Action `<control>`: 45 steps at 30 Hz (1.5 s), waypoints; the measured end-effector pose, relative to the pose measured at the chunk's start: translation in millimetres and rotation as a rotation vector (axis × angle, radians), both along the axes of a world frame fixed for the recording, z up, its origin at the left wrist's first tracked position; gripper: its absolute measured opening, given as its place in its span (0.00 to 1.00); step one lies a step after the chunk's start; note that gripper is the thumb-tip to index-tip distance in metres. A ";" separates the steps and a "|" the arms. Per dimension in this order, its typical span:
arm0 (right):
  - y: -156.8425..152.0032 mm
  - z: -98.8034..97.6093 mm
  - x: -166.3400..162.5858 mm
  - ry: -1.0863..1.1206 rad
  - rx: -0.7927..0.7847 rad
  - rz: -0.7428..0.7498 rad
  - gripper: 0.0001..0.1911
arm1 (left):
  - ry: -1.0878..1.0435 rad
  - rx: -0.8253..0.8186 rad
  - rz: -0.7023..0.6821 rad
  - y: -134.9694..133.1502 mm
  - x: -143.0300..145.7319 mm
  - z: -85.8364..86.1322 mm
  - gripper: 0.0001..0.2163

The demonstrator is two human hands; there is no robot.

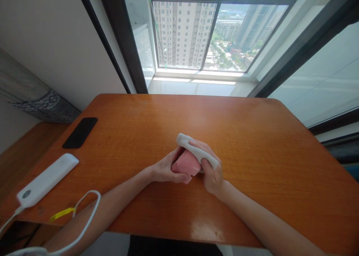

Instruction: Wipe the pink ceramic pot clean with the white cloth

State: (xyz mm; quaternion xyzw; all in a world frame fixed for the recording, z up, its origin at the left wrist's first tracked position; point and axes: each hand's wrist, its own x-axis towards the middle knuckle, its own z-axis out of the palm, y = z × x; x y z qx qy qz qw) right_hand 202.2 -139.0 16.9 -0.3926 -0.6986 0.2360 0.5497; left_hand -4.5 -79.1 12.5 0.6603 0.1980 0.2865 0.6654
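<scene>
My left hand (165,169) is closed around a small pink box-like object (186,163) with a notch in its lower edge, its exact kind not clear. A folded white cloth (196,151) is gripped by my right hand (213,173), thumb on the near side and fingers over the top. The cloth lies against the pink object's upper right side. Both hands are held close together over the front middle of the wooden table (179,114). My left palm and the cloth hide part of the pink object.
On the table's left lie a black phone (80,132) and a white power strip-like device (47,181) with a cable. A white cable (94,211) with a yellow tag (62,214) loops by my left forearm. Behind the table is a window (182,35); a curtain (36,88) hangs left.
</scene>
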 end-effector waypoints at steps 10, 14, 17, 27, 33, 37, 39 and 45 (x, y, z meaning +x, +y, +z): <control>11.7 -10.9 1.4 0.241 -0.293 0.019 0.25 | 0.029 0.013 -0.044 1.7 -2.3 0.1 0.43; 15.1 -12.2 0.6 0.289 -0.379 0.012 0.26 | 0.039 0.023 -0.033 1.3 -1.5 3.9 0.43; 16.9 -11.2 0.9 0.299 -0.411 0.003 0.26 | 0.031 0.043 -0.043 2.2 -1.4 4.9 0.44; 20.7 -11.0 2.9 0.281 -0.469 -0.053 0.28 | 0.015 0.208 -0.026 -0.9 -2.0 -6.3 0.48; 19.8 -4.2 1.7 0.288 -0.494 -0.016 0.27 | -0.101 0.635 0.135 -5.8 -2.1 -13.2 0.60; 17.4 -0.1 -1.9 0.307 -0.452 0.112 0.26 | -0.161 0.764 0.206 -6.7 -3.2 -19.1 0.63; 16.4 -0.9 -2.8 0.317 -0.449 0.159 0.26 | -0.152 0.778 0.243 -7.4 -3.8 -22.1 0.64; 16.1 -6.9 -0.9 0.304 -0.549 0.149 0.28 | -0.090 0.925 0.395 -7.7 -6.8 -33.1 0.66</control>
